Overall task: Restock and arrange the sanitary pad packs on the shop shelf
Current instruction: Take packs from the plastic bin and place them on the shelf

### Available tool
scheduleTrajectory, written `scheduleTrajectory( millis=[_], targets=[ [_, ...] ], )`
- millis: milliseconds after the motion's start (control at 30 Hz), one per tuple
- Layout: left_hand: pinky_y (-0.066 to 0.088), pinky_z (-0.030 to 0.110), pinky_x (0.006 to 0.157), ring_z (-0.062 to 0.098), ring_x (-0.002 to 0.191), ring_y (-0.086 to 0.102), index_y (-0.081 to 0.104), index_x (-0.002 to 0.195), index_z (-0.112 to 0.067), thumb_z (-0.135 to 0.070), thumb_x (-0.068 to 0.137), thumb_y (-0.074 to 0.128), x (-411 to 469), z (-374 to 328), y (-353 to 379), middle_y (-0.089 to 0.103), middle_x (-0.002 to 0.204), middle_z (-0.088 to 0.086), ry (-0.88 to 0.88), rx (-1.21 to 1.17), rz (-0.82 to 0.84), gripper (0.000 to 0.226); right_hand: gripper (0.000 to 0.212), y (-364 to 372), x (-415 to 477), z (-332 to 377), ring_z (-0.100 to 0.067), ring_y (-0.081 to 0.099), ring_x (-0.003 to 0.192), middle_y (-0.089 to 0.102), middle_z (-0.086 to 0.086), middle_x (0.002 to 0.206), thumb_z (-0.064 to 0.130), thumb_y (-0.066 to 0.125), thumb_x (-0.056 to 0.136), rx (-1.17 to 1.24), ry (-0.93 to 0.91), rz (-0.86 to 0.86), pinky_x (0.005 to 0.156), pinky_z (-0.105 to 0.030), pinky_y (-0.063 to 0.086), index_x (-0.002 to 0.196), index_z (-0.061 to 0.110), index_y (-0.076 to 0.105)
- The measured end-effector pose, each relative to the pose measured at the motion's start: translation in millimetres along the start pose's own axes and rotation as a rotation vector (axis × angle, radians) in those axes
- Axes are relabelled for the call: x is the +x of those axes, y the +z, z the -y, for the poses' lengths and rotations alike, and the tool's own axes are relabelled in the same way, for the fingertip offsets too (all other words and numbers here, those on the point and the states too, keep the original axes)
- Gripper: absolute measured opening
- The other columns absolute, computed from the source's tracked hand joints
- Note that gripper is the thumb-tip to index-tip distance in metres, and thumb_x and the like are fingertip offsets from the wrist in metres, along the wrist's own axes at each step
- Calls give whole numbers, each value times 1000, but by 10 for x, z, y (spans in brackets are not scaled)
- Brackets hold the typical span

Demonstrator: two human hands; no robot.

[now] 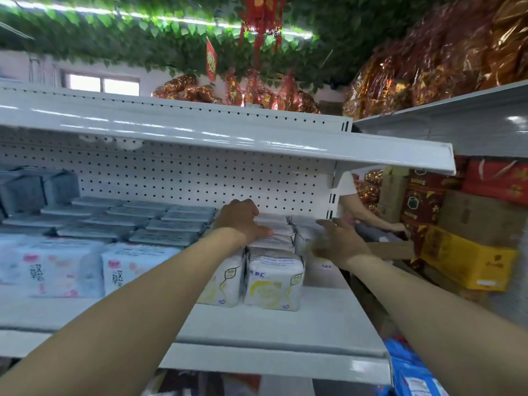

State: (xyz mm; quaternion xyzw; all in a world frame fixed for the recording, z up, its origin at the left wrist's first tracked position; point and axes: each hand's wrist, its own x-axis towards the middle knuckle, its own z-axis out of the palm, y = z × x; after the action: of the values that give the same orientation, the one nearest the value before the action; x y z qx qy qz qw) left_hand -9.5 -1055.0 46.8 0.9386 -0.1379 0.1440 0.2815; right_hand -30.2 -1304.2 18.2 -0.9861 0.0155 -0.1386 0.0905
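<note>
White sanitary pad packs with yellow print [273,281] stand in rows on the white metal shelf [280,335], toward its right end. My left hand [243,220] rests on top of the row, fingers curled over the top edges of the packs. Blurred by motion, my right hand [338,242] hovers beside the rightmost packs [303,232] with fingers spread and nothing in it. Grey-blue packs [160,224] fill the middle of the shelf, and pink-and-white packs [125,267] stand at the front left.
The upper shelf [228,138] overhangs close above the packs. A pegboard back panel [200,181] closes the rear. Red and yellow cartons [468,258] stack up at right, where another person's arm [368,215] reaches. Blue packets [411,372] lie below right.
</note>
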Motion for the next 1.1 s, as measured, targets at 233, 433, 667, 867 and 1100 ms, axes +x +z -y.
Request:
scheduleTrajectory(
  millis=[233, 433, 667, 867, 1100],
  targets=[
    [46, 37, 97, 28, 122, 48, 51, 130, -21, -41, 77, 83, -188, 188, -476, 46, 133, 8, 26, 34, 36, 66, 80, -413, -359, 650, -27, 28, 146, 33, -6, 158, 38, 73, 89, -49, 38, -102, 112, -37, 37, 155, 27, 29],
    [43, 43, 106, 31, 131, 41, 44, 139, -16, -38, 84, 77, -628, 174, -868, 41, 139, 12, 18, 178, 27, 68, 77, -727, -855, 1106, -29, 37, 138, 45, -9, 148, 36, 75, 87, -28, -35, -189, 104, -36, 40, 152, 27, 36],
    [48, 45, 95, 34, 125, 45, 48, 136, -11, -38, 89, 72, -1529, 261, -1135, 45, 135, 15, -30, 220, -91, 59, 72, -792, -1613, 1377, -27, 37, 139, 40, -9, 150, 34, 72, 91, 50, -115, -173, 103, -38, 42, 153, 24, 36],
    [44, 50, 104, 37, 134, 38, 42, 143, -10, -42, 90, 71, -2460, 408, -1227, 35, 149, 18, -152, 261, -55, 68, 77, -770, -2264, 1603, -28, 29, 145, 33, -9, 157, 35, 73, 91, 105, -165, -112, 108, -41, 38, 155, 22, 32],
    [47, 49, 99, 37, 125, 44, 43, 140, -9, -44, 93, 65, -3355, 660, -1418, 44, 137, 17, -242, 303, -65, 62, 69, -665, -2805, 2034, -28, 34, 142, 37, -8, 155, 39, 67, 95, 190, -242, -66, 102, -40, 41, 152, 19, 35]
  ],
)
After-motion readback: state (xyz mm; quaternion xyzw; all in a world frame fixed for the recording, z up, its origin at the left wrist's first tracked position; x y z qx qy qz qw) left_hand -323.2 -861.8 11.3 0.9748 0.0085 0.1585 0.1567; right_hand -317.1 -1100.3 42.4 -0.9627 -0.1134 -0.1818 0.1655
